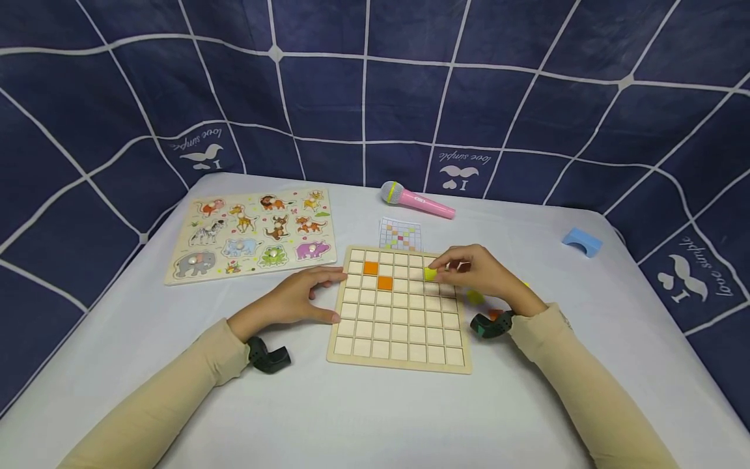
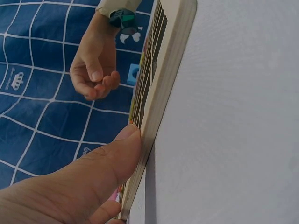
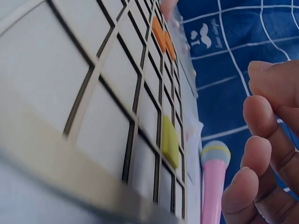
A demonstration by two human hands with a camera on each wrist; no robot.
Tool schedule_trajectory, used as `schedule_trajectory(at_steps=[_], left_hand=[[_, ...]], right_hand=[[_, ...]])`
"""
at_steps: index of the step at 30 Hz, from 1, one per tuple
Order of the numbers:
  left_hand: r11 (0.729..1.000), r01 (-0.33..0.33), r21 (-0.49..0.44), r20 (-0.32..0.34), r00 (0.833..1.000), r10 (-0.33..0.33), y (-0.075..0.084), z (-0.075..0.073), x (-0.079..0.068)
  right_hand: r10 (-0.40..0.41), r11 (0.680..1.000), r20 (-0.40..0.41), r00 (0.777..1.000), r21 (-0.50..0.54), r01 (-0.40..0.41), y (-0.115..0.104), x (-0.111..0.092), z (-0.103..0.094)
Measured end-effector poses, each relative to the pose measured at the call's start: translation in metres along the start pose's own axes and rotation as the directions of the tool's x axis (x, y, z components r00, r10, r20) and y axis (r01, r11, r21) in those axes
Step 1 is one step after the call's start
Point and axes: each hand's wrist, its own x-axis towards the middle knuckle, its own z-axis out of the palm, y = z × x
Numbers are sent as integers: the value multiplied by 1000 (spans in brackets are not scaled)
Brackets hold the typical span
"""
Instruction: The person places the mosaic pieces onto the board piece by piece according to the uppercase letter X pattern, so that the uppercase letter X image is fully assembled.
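A wooden grid board (image 1: 398, 368) lies flat in front of me, with two orange tiles (image 1: 370, 268) set diagonally in its upper left cells. A yellow tile (image 3: 170, 142) sits in a cell near the upper right. Close beside that tile is my right hand (image 1: 477, 270), its fingers loosely bent; the right wrist view shows the fingertips (image 3: 258, 112) apart from it and holding nothing. My left hand (image 1: 293, 296) rests along the board's left edge, its thumb (image 2: 119, 156) touching the side and the other fingers further up.
Loose yellow tiles (image 1: 475, 298) and a red-orange tile (image 1: 495, 314) lie by my right wrist. Behind the board are a coloured pattern card (image 1: 401, 234) and a pink microphone (image 1: 428, 205). An animal puzzle (image 1: 252, 234) stands left, a blue arch block (image 1: 582, 242) far right.
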Motion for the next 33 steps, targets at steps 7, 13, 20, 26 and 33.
schedule_trajectory(at_steps=[7, 13, 20, 26, 33], left_hand=[[1000, -8, -2, -4, 1000, 8, 0, 0, 0], [1000, -6, 1, -2, 1000, 6, 0, 0, 0], [1000, -3, 5, -2, 1000, 3, 1, 0, -1], [1000, -2, 2, -1, 1000, 2, 1, 0, -1], [1000, 0, -2, -1, 1000, 0, 1, 0, 0]], right_hand=[[15, 1000, -46, 999, -8, -16, 6, -13, -13], [53, 998, -76, 996, -35, -56, 10, -24, -24], [150, 987, -81, 985, -51, -154, 13, -38, -38], [124, 990, -63, 990, -66, -128, 20, -48, -47], [153, 982, 7, 988, -115, -151, 31, -54, -54]])
